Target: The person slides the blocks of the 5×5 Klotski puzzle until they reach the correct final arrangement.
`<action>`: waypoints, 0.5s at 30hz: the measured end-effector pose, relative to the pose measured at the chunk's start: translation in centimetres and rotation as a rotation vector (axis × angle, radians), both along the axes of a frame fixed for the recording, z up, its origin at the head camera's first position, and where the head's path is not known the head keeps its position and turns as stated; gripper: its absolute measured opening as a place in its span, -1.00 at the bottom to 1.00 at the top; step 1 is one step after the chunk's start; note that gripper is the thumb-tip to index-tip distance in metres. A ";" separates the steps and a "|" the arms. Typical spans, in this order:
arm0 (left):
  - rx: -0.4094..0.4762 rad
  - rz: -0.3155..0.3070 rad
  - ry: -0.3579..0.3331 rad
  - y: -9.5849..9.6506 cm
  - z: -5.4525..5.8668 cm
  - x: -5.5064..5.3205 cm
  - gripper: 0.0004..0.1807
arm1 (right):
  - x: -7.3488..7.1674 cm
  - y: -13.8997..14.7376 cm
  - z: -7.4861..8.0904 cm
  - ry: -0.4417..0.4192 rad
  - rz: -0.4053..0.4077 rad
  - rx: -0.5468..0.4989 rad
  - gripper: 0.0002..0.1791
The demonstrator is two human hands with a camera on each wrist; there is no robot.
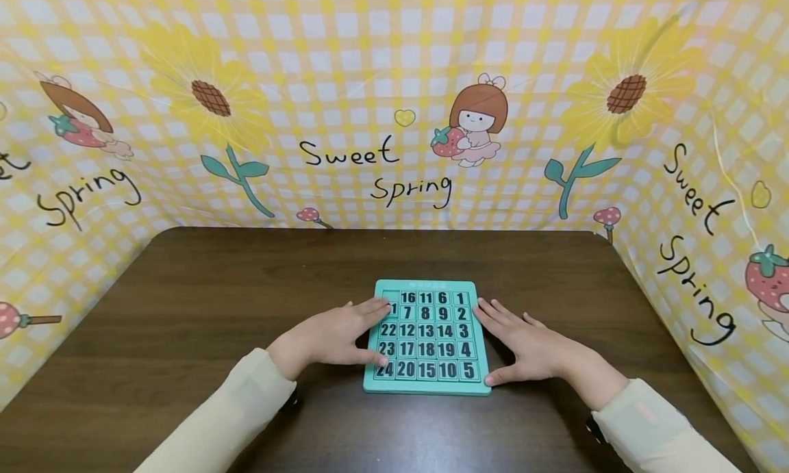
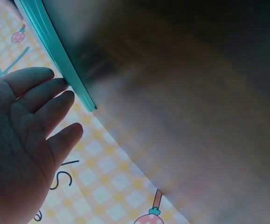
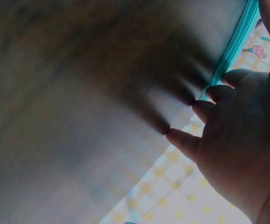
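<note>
A turquoise sliding number puzzle (image 1: 427, 339) lies flat on the table, its black-numbered tiles set in rows. The top-left space looks bare of a tile, just above a tile partly covered by fingertips. My left hand (image 1: 335, 335) rests along the puzzle's left side, fingertips at that upper tile and thumb on the tile marked 24. At the opposite side, my right hand (image 1: 533, 348) touches the right edge, fingers spread and thumb by the lower right corner. Each wrist view shows the puzzle's side edge (image 2: 55, 49) beside the loosely extended fingers (image 3: 183, 142).
The dark brown wooden table (image 1: 259, 274) carries the puzzle. Behind it and along both sides hangs a yellow checked cloth (image 1: 345, 83) printed with flowers and cartoon figures.
</note>
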State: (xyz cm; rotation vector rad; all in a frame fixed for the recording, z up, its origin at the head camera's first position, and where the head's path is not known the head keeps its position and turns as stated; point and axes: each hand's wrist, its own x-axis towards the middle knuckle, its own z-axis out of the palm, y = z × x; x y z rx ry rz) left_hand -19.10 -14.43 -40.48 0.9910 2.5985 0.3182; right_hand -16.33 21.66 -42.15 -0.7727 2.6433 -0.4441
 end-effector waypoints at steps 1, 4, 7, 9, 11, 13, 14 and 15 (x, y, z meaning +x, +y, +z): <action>-0.001 -0.001 -0.002 0.0 0.0 0.2 0.07 | 0.0 0.0 0.0 0.002 0.000 0.000 0.28; 0.006 -0.004 -0.013 -0.1 -0.1 0.6 0.09 | 0.0 0.1 -0.1 0.005 0.000 -0.002 0.28; 0.017 -0.009 -0.018 -0.2 0.0 0.9 0.07 | 0.0 0.1 -0.1 0.006 0.003 -0.002 0.28; 0.023 -0.013 -0.018 -0.2 0.0 1.1 0.06 | 0.0 0.1 -0.1 0.005 0.004 -0.003 0.28; 0.023 -0.018 -0.014 -0.1 0.1 1.1 0.04 | 0.0 0.0 -0.2 0.004 0.005 -0.002 0.28; 0.021 -0.025 -0.003 0.0 0.2 0.9 0.02 | 0.0 0.0 -0.2 0.007 0.004 -0.001 0.28; 0.020 -0.027 0.003 0.1 0.2 0.8 0.01 | 0.0 0.1 -0.2 0.008 0.004 -0.002 0.28; 0.020 -0.029 0.011 0.1 0.2 0.7 0.01 | 0.0 0.0 -0.2 0.009 0.003 -0.002 0.28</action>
